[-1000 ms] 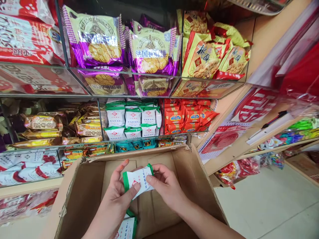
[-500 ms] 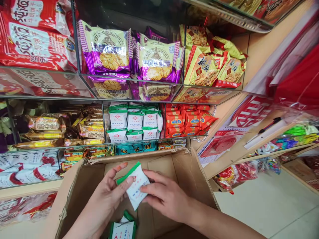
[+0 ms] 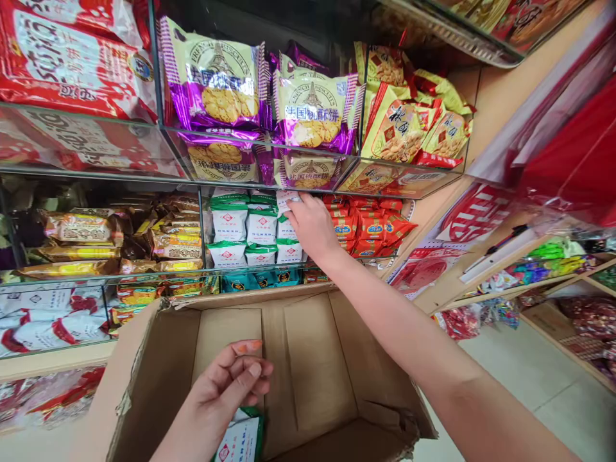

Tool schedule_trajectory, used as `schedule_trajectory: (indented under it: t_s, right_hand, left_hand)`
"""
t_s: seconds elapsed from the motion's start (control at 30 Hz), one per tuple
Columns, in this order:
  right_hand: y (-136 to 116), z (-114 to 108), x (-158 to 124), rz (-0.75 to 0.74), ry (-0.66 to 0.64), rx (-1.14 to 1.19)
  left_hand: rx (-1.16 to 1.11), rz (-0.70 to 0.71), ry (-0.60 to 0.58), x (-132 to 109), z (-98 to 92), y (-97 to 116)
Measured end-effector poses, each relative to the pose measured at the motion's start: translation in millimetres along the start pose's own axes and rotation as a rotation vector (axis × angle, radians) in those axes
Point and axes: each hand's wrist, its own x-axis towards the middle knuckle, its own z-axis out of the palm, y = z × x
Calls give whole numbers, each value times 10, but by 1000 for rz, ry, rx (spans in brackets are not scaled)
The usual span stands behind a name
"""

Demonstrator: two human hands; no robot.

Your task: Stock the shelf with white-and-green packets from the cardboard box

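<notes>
My right hand [image 3: 312, 224] reaches into the middle shelf and grips a small white snack packet [image 3: 285, 197] at the top of a stack. Fingers hide most of that packet. White packets with green ends [image 3: 229, 226] stand piled in rows just left of the hand. Over the cardboard box [image 3: 317, 359], my left hand [image 3: 233, 378] is loosely curled, thumb against the fingers, with nothing visible in it. Beneath it, inside the box, lies another white and green snack packet [image 3: 238, 439], partly covered by the hand and cut off by the frame's lower edge.
A clear shelf front [image 3: 269, 149] runs above the right hand, below purple biscuit packets [image 3: 219, 80]. Red packets [image 3: 368, 228] fill the compartment to the right, brown-wrapped snacks [image 3: 81, 234] the left. Torn flaps edge the box. Red goods hang at the right.
My right hand has carried the white and green packet from above the box up to the shelf stack. My left hand has let go of it and sunk lower, its fingers curling.
</notes>
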Motion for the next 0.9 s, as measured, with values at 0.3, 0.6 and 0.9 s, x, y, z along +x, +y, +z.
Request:
schedule_trajectory:
  t_s: [0.3,0.6,0.9]
  right_hand:
    - [-110,122,326,134,-106,-266]
    - [-244,146,297,131,-115,-233]
    - [-205,185,352,210,-183,-175]
  left_hand:
    - [43,-2,-117,21,-31,-241]
    - [141,36,-270,121,-169,-375]
    - [1382,79,-240,299,-475,-602]
